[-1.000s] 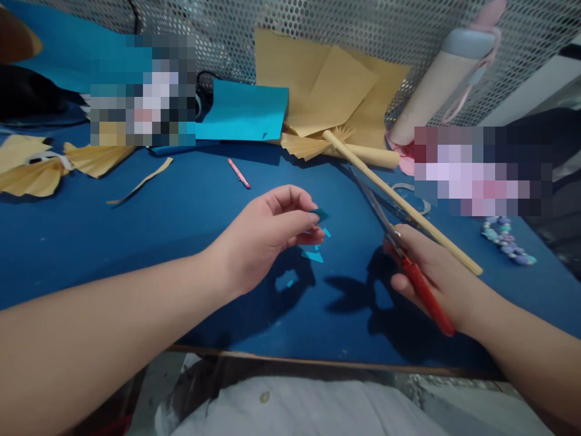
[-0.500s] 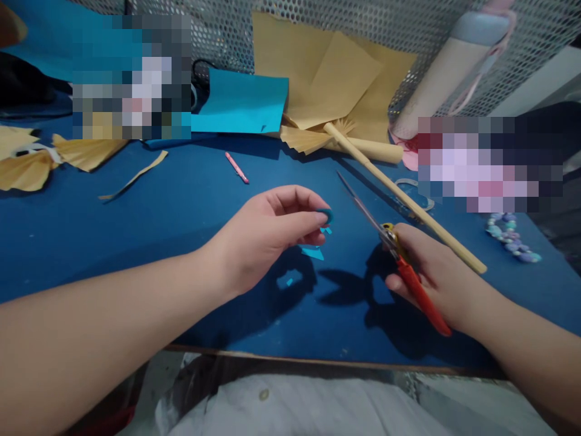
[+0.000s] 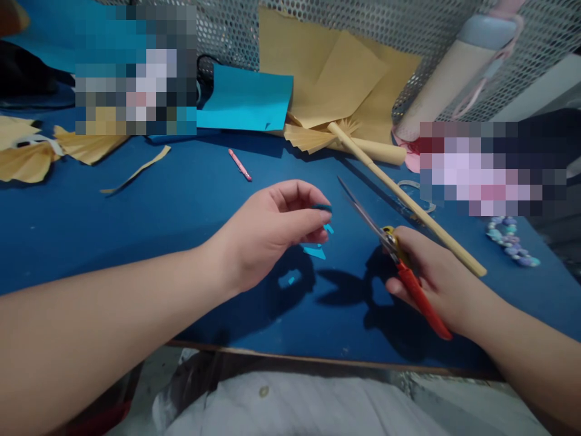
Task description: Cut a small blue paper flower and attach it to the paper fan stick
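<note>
- Pinched between the left hand's (image 3: 272, 230) thumb and fingertips is a small dark-teal paper piece (image 3: 323, 208), mostly hidden; so little shows that a fingertip hold seems the only one it allows.
- Just below that hand, a triangular blue scrap (image 3: 315, 251) and smaller bits lie on the blue table (image 3: 190, 321).
- To the right, the right hand (image 3: 433, 275) grasps red-handled scissors (image 3: 411, 284), tips aimed away from the body, apart from the paper. Their shadow shows the blades parted — a hold that probably leaves them free to work.
- Behind, left to right: pleated tan paper (image 3: 91, 145), a narrow tan strip (image 3: 143, 166), a pink pen-like stick (image 3: 239, 165), a bright blue sheet (image 3: 247, 100), tan sheets (image 3: 308, 66) apparently propped against metal mesh (image 3: 227, 30), a slanting wooden-looking rod (image 3: 390, 181), a pale bottle (image 3: 454, 85), a beaded bracelet (image 3: 511, 242) — all beyond the hands, perhaps for elbow room.
</note>
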### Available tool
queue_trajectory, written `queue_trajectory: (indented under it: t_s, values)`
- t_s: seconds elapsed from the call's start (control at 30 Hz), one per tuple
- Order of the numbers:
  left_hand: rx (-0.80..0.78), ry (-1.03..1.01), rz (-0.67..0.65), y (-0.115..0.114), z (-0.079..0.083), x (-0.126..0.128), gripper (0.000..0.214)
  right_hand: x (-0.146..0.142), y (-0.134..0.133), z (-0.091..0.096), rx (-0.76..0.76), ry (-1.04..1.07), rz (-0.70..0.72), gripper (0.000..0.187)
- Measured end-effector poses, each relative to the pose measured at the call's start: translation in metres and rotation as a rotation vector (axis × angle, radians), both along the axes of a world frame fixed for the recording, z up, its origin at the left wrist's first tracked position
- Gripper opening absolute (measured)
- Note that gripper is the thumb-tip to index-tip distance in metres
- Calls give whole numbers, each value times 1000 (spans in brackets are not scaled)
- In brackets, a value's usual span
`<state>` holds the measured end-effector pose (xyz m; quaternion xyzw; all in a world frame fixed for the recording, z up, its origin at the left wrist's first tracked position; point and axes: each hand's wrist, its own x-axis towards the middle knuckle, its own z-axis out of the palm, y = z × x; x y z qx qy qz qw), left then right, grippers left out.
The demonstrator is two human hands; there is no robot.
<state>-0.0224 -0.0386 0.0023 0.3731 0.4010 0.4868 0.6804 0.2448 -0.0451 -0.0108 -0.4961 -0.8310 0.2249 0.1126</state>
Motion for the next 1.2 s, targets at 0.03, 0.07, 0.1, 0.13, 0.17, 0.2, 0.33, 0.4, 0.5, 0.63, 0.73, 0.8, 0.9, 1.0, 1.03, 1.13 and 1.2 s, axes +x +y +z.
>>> queue_trajectory:
  t_s: [0.03,0.07,0.1,0.13,0.17,0.2,0.33,0.4,0.5,0.63,0.73,0.8,0.9,1.0,1.03,1.13,1.2]
  values:
    - [13,12,0,0,0,0,12,0,0,0,9,-1,4,37]
    - [22,21,1,0,0,-1,11,0,0,-1,20,0,9,38]
    - [25,27,-1,0,0,-1,10,0,1,-1,31,2,14,38]
    - [23,29,-1,0,0,-1,10,1,1,-1,42,5,17,39]
    - [17,28,0,0,0,-1,9,1,1,-2,52,6,20,40]
    - [11,27,0,0,0,-1,8,1,1,-2,59,6,21,41]
    - [-6,24,-3,0,-1,-1,10,1,1,-2,76,4,26,44]
    - [-10,9,-11,0,-1,-1,11,1,1,-1,89,1,38,44]
    - [-1,-33,-44,0,-1,-1,10,-1,0,0,123,-42,56,42]
    - [8,-50,-93,-1,-2,1,9,-4,-2,1,235,-98,94,40]
    - [-5,-38,-89,-1,-2,2,10,-3,-3,2,306,-114,121,41]
    - [-8,-25,-84,-2,-2,3,10,-3,-4,2,329,-126,125,45]
    - [-5,-7,-92,-3,-3,2,10,-3,-4,3,344,-139,120,53]
    - [-8,11,-97,-4,-3,2,9,-4,-5,3,371,-147,125,55]
    - [-13,18,-97,-4,-3,2,9,-4,-5,3,381,-151,131,55]
    - [-43,29,-84,-5,-3,3,10,-4,-4,3,427,-161,144,51]
    - [-56,30,-75,-6,-3,3,11,-4,-3,3,461,-172,144,48]
